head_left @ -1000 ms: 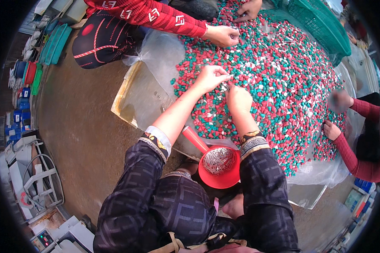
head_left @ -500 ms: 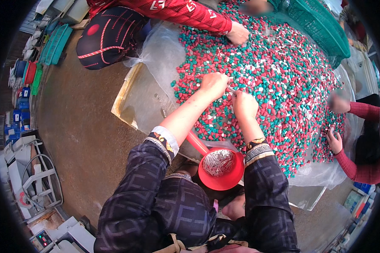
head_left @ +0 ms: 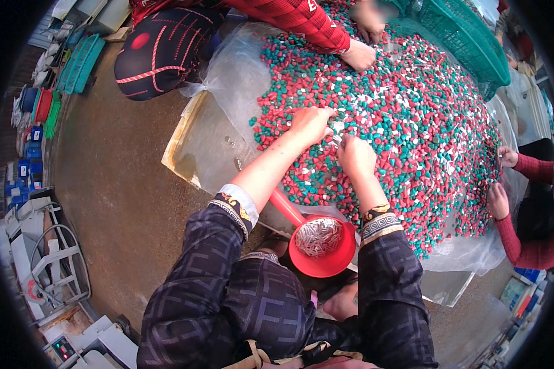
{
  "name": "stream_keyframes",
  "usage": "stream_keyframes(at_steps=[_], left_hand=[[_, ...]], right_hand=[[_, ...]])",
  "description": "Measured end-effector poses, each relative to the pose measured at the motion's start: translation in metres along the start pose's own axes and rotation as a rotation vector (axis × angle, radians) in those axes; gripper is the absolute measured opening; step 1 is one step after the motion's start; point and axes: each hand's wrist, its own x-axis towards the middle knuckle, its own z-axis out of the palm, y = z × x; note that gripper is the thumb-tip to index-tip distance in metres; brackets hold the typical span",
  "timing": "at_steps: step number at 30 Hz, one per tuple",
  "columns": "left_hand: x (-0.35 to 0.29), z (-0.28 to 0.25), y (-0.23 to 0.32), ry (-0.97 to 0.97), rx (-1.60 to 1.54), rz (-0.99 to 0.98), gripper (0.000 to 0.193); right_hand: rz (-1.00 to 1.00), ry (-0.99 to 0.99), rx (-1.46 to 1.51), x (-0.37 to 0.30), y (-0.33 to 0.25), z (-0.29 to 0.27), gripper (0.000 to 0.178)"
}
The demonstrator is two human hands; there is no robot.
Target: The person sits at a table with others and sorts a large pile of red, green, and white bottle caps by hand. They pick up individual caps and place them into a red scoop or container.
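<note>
My left hand (head_left: 312, 125) is over a wide spread of small red, green and white pieces (head_left: 406, 129). Its fingers are curled together in a pinch, and what they hold, if anything, is too small to make out. Close beside it, my right hand (head_left: 356, 155) is also closed with fingertips together, its grip hidden. Small pale bits show in the gap between both sets of fingertips. Below my forearms, a red long-handled scoop (head_left: 345, 258) holds many thin silvery-white sticks (head_left: 319, 237).
Clear plastic sheeting (head_left: 231, 74) lies under the pieces on a pale-edged board (head_left: 181, 144). A co-worker's hand (head_left: 359, 56) works at the far side, another's hand (head_left: 498, 201) at right. A green basket (head_left: 461, 43) stands far right; crates (head_left: 81, 64) line the left.
The thin stick that spanned my fingertips no longer shows between them; my hands have barely moved. The far co-worker's hand shifted right, and a second hand came beside it. Hands at right moved.
</note>
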Motion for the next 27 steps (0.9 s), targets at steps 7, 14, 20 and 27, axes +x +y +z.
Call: stream_keyframes(at_steps=[7, 14, 20, 27], left_hand=[[0.002, 0.000, -0.006, -0.158, -0.003, 0.049, 0.036], [-0.007, -0.001, 0.004, -0.055, -0.085, 0.000, 0.052], [-0.008, 0.014, -0.005, 0.033, 0.003, 0.089, 0.054], [-0.012, -0.008, -0.034, -0.179, -0.787, 0.069, 0.044]], right_hand=[[0.087, -0.197, 1.724, 0.004, 0.040, -0.027, 0.008], [0.197, -0.177, 1.556, -0.001, 0.044, -0.032, 0.011], [0.043, -0.039, 0.147, -0.006, 0.010, -0.019, 0.019], [-0.093, -0.006, -0.163, -0.009, -0.001, -0.004, 0.021]])
